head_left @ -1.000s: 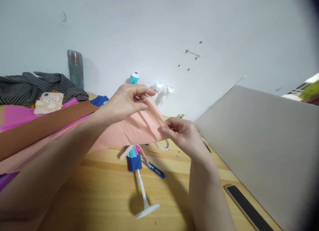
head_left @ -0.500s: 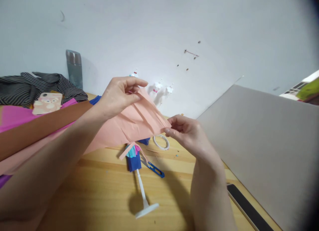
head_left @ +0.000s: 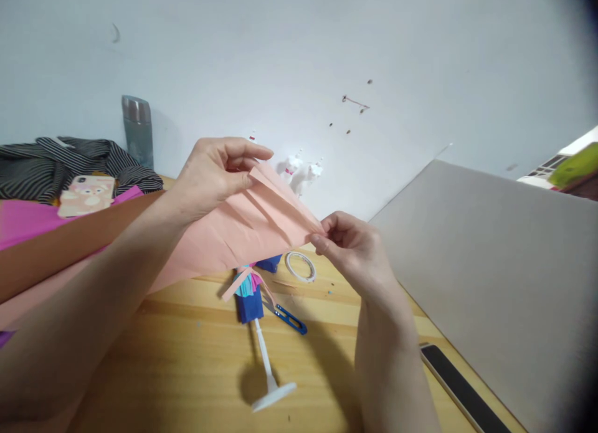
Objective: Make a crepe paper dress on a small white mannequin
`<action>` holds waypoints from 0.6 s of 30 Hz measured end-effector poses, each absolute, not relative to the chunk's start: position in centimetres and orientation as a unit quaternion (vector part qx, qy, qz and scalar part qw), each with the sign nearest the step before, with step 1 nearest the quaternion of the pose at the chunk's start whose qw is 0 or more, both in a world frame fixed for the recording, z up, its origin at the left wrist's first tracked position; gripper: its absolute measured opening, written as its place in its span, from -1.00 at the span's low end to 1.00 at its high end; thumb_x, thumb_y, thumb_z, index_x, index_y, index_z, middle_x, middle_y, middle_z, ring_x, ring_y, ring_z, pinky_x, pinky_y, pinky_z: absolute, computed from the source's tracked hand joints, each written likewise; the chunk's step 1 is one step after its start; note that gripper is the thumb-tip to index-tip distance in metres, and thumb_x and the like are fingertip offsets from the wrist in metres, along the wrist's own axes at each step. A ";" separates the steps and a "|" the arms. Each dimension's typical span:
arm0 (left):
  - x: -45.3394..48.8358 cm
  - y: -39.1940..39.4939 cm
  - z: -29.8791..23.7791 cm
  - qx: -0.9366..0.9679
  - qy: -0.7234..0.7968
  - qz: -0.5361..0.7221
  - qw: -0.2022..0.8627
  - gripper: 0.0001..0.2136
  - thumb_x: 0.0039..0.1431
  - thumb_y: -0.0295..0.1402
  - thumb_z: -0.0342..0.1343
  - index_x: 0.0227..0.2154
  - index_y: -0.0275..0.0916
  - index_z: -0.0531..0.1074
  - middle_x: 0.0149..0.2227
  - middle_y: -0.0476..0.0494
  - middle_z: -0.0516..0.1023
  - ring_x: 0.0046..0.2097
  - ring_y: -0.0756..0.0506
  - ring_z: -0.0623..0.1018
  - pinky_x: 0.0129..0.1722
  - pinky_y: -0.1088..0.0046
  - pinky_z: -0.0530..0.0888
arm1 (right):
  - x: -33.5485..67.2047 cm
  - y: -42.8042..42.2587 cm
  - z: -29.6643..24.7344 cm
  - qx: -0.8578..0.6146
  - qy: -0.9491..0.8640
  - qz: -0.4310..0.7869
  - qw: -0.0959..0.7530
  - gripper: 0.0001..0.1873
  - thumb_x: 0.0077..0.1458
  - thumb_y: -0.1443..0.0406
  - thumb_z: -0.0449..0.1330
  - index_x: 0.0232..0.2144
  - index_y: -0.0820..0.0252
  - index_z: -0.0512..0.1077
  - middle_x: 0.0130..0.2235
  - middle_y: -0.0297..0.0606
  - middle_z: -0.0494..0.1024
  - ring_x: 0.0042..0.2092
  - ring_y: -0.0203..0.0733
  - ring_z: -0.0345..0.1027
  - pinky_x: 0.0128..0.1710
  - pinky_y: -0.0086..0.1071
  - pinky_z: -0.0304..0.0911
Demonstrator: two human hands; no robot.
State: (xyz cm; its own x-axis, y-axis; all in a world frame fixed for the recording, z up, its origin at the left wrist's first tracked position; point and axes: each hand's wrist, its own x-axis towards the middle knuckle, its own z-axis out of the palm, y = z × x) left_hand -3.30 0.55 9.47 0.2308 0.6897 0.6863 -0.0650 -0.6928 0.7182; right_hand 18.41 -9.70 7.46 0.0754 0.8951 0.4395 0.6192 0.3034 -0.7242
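Note:
A sheet of peach crepe paper (head_left: 219, 233) is stretched above the table between my hands. My left hand (head_left: 219, 168) pinches its upper edge between thumb and fingers. At the right, my right hand (head_left: 352, 246) grips the gathered corner, its fingertips pressed together. Below the paper stands a small figure on a white stand (head_left: 264, 352), dressed in a blue skirt (head_left: 251, 305) with turquoise and pink layers and a peach strip tied around it. The sheet hides the figure's upper part. Blue thread snips (head_left: 290, 319) lie beside the skirt.
A roll of white tape (head_left: 301, 266) and small white figurines (head_left: 303, 169) sit behind the paper. To the left are a phone case (head_left: 87, 196), striped cloth (head_left: 42, 165), brown paper (head_left: 70, 243) and a bottle (head_left: 138, 134). A large pale panel (head_left: 490, 265) and dark phone (head_left: 462, 389) flank my right arm.
My left hand has shifted slightly left and up. The paper between my hands is drawn a little tauter, and both hands keep their hold.

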 end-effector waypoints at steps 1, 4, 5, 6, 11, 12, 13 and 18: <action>-3.3 0.6 9.4 0.713 0.219 0.580 0.328 -0.69 -0.12 -0.50 0.16 -0.23 -0.30 0.57 -0.34 -0.10 0.59 -0.29 -0.03 0.54 -0.34 0.52 0.47 | 18.5 -9.7 7.5 -0.574 -0.661 0.146 0.461 -0.79 -0.04 0.25 0.24 -0.56 0.17 0.28 -0.61 -0.44 0.26 -0.57 -0.39 0.07 -0.60 -0.45 -0.05; -3.2 0.7 9.3 0.713 0.221 0.573 0.337 -0.66 -0.11 -0.51 0.16 -0.19 -0.30 0.55 -0.39 -0.08 0.57 -0.33 -0.01 0.52 -0.38 0.53 0.45 | 18.5 -9.8 7.6 -0.572 -0.665 0.157 0.454 -0.76 -0.04 0.22 0.26 -0.55 0.17 0.28 -0.59 -0.42 0.29 -0.55 -0.37 0.11 -0.58 -0.45 -0.01; -3.2 0.6 9.3 0.713 0.222 0.572 0.339 -0.65 -0.11 -0.51 0.16 -0.18 -0.31 0.55 -0.40 -0.07 0.56 -0.35 0.00 0.52 -0.39 0.54 0.45 | 18.4 -9.8 7.7 -0.567 -0.669 0.166 0.451 -0.77 -0.03 0.21 0.27 -0.52 0.18 0.30 -0.56 -0.39 0.34 -0.52 -0.35 0.16 -0.56 -0.44 0.05; -3.2 0.6 9.3 0.714 0.222 0.571 0.340 -0.65 -0.11 -0.50 0.17 -0.17 -0.31 0.55 -0.41 -0.07 0.56 -0.35 0.00 0.51 -0.39 0.53 0.45 | 18.4 -9.8 7.7 -0.561 -0.674 0.175 0.448 -0.77 -0.03 0.19 0.28 -0.46 0.19 0.33 -0.51 -0.35 0.38 -0.48 -0.31 0.23 -0.52 -0.42 0.11; -3.2 0.4 9.5 0.716 0.220 0.567 0.344 -0.66 -0.11 -0.51 0.16 -0.19 -0.31 0.55 -0.43 -0.05 0.54 -0.38 0.01 0.50 -0.40 0.52 0.44 | 18.0 -9.6 7.7 -0.550 -0.677 0.182 0.454 -0.72 -0.03 0.12 0.28 -0.49 0.22 0.40 -0.55 -0.34 0.39 -0.51 -0.31 0.22 -0.54 -0.42 0.11; -3.2 0.3 9.5 0.716 0.220 0.566 0.345 -0.66 -0.11 -0.51 0.15 -0.19 -0.31 0.55 -0.43 -0.05 0.54 -0.39 0.01 0.50 -0.40 0.53 0.43 | 17.9 -9.6 7.6 -0.556 -0.673 0.177 0.456 -0.70 -0.04 0.11 0.28 -0.56 0.21 0.37 -0.61 -0.37 0.35 -0.56 -0.33 0.17 -0.58 -0.43 0.06; -3.2 0.3 9.5 0.716 0.221 0.565 0.347 -0.66 -0.11 -0.52 0.15 -0.19 -0.31 0.55 -0.44 -0.05 0.54 -0.39 0.01 0.50 -0.41 0.53 0.43 | 17.9 -9.6 7.6 -0.564 -0.668 0.171 0.455 -0.67 -0.05 0.10 0.28 -0.61 0.21 0.35 -0.65 -0.38 0.32 -0.59 -0.35 0.13 -0.62 -0.44 0.01; -3.2 0.2 9.6 0.717 0.245 0.551 0.351 -0.62 -0.12 -0.56 0.10 -0.17 -0.27 0.54 -0.47 -0.03 0.54 -0.44 0.01 0.49 -0.46 0.53 0.40 | 18.0 -9.7 7.7 -0.596 -0.658 0.162 0.431 -0.67 -0.07 0.12 0.29 -0.64 0.21 0.35 -0.70 -0.39 0.33 -0.64 -0.37 0.13 -0.65 -0.46 0.00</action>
